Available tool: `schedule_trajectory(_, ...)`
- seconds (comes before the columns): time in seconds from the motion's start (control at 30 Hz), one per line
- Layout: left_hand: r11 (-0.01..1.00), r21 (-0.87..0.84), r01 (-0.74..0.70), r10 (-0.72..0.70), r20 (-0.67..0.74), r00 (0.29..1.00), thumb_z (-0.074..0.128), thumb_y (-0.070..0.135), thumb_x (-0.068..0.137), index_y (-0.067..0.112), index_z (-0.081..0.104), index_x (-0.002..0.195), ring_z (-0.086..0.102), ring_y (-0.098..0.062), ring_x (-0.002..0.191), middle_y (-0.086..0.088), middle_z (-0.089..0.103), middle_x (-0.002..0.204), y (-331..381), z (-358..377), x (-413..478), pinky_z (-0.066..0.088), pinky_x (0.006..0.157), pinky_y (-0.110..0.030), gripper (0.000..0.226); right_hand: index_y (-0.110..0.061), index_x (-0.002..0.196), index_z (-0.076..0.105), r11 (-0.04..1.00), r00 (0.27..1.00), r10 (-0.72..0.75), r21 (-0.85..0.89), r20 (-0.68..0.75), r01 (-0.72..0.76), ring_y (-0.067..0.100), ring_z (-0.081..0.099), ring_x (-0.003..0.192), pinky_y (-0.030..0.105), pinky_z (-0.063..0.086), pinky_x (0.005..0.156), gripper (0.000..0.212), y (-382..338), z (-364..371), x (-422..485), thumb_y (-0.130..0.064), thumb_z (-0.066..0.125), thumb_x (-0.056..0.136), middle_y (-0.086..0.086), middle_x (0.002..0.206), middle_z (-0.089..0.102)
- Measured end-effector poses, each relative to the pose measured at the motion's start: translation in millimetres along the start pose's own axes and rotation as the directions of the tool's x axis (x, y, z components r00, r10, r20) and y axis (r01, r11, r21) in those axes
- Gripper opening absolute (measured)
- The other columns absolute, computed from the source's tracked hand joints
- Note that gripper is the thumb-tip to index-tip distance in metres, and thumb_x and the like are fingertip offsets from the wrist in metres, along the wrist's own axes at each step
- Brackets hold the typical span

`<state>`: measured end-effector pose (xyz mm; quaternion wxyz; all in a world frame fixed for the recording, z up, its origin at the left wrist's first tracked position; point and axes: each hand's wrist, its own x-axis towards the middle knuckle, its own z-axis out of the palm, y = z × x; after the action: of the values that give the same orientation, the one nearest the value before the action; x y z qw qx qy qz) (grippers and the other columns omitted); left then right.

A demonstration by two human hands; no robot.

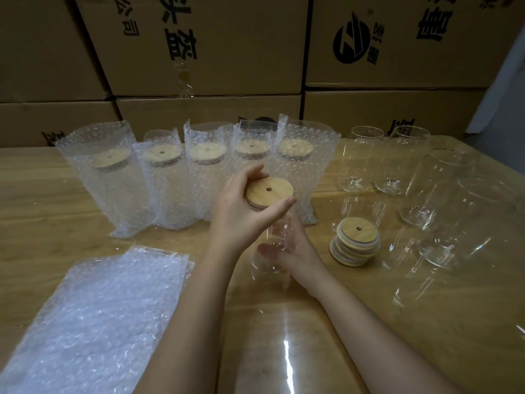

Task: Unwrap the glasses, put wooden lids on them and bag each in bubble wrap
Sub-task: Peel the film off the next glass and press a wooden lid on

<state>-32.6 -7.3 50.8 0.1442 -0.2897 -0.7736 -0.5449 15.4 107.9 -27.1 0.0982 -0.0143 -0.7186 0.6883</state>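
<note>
A clear glass (270, 261) stands at the table's middle, and my right hand (295, 248) grips its side. On the glass's rim sits a round wooden lid (270, 191) with a small centre hole. My left hand (241, 206) pinches that lid between thumb and fingers from the left. Behind them stands a row of several lidded glasses in bubble wrap bags (207, 177). A stack of wooden lids (355, 241) lies to the right of my hands. Several bare glasses (443, 203) stand further right.
A flat pile of bubble wrap bags (93, 317) lies at the front left of the wooden table (34, 200). Stacked cardboard boxes (204, 46) form a wall right behind the table. Clear plastic film (284, 351) lies near the front edge.
</note>
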Motion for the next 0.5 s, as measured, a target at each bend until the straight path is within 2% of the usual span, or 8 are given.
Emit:
schedule_trajectory(0.1, 0.986, -0.158, 0.058, -0.059, -0.001, 0.998, 0.077, 0.045, 0.064, 0.03, 0.056, 0.117, 0.056, 0.005, 0.106, 0.014, 0.063, 0.112, -3, 4, -2, 0.045, 0.091, -0.017, 0.059, -0.031, 0.14, 0.033, 1.0, 1.0, 0.001, -0.002, -0.003, -0.001, 0.015, 0.044, 0.132, 0.045, 0.036, 0.112, 0.09, 1, -1, -1, -0.033, 0.079, 0.064, 0.004, 0.136, 0.049)
schedule_trajectory(0.23, 0.913, -0.381, 0.148, -0.134, 0.063, 0.989, 0.068, 0.05, 0.063, 0.036, 0.058, 0.113, 0.06, -0.008, 0.109, 0.008, 0.062, 0.118, -14, 11, -5, 0.05, 0.09, -0.027, 0.053, -0.036, 0.135, 0.036, 1.0, 1.0, 0.031, -0.001, 0.002, -0.031, 0.012, 0.044, 0.132, 0.04, 0.04, 0.11, 0.082, 1, -2, -2, -0.03, 0.078, 0.065, -0.002, 0.135, 0.05)
schedule_trajectory(0.3, 0.884, -0.438, 0.163, -0.155, 0.054, 0.986, 0.066, 0.05, 0.064, 0.038, 0.06, 0.111, 0.062, -0.01, 0.106, 0.009, 0.064, 0.115, -20, 15, -5, 0.05, 0.086, -0.026, 0.05, -0.029, 0.139, 0.034, 0.999, 0.999, 0.032, -0.002, 0.002, -0.032, 0.014, 0.045, 0.131, 0.039, 0.039, 0.11, 0.086, 2, -2, -2, -0.028, 0.077, 0.065, 0.002, 0.136, 0.05)
schedule_trajectory(0.37, 0.837, -0.508, 0.205, -0.208, 0.051, 0.977, 0.062, 0.052, 0.064, 0.033, 0.062, 0.111, 0.064, -0.011, 0.102, 0.01, 0.068, 0.105, -26, 19, -5, 0.051, 0.085, -0.028, 0.05, -0.024, 0.142, 0.033, 1.0, 1.0, 0.026, -0.007, 0.0, -0.026, 0.016, 0.046, 0.131, 0.037, 0.039, 0.11, 0.088, 2, -2, -1, -0.027, 0.076, 0.065, 0.006, 0.136, 0.05)
schedule_trajectory(0.4, 0.807, -0.542, 0.234, -0.243, 0.057, 0.968, 0.059, 0.053, 0.066, 0.027, 0.063, 0.111, 0.064, -0.016, 0.102, 0.006, 0.07, 0.103, -29, 21, -6, 0.051, 0.088, -0.034, 0.053, -0.023, 0.142, 0.032, 1.0, 1.0, 0.022, -0.009, -0.001, -0.022, 0.017, 0.046, 0.131, 0.037, 0.04, 0.109, 0.089, 2, -2, -1, -0.027, 0.076, 0.065, 0.007, 0.137, 0.05)
schedule_trajectory(0.47, 0.75, -0.592, 0.296, -0.299, 0.095, 0.949, 0.052, 0.06, 0.07, 0.01, 0.063, 0.115, 0.062, -0.035, 0.107, -0.014, 0.069, 0.109, -32, 26, -10, 0.048, 0.094, -0.05, 0.067, -0.02, 0.143, 0.031, 1.0, 1.0, 0.014, -0.013, -0.003, -0.014, 0.021, 0.046, 0.131, 0.041, 0.039, 0.11, 0.089, 2, -2, -1, -0.025, 0.076, 0.066, 0.008, 0.138, 0.05)
schedule_trajectory(0.5, 0.721, -0.61, 0.328, -0.322, 0.124, 0.938, 0.048, 0.063, 0.073, 0.005, 0.063, 0.115, 0.061, -0.039, 0.107, -0.023, 0.067, 0.111, -33, 27, -12, 0.048, 0.094, -0.051, 0.073, -0.018, 0.142, 0.032, 1.0, 1.0, 0.011, -0.017, -0.007, -0.011, 0.022, 0.047, 0.131, 0.044, 0.039, 0.11, 0.088, 2, -2, -2, -0.024, 0.076, 0.066, 0.008, 0.139, 0.05)
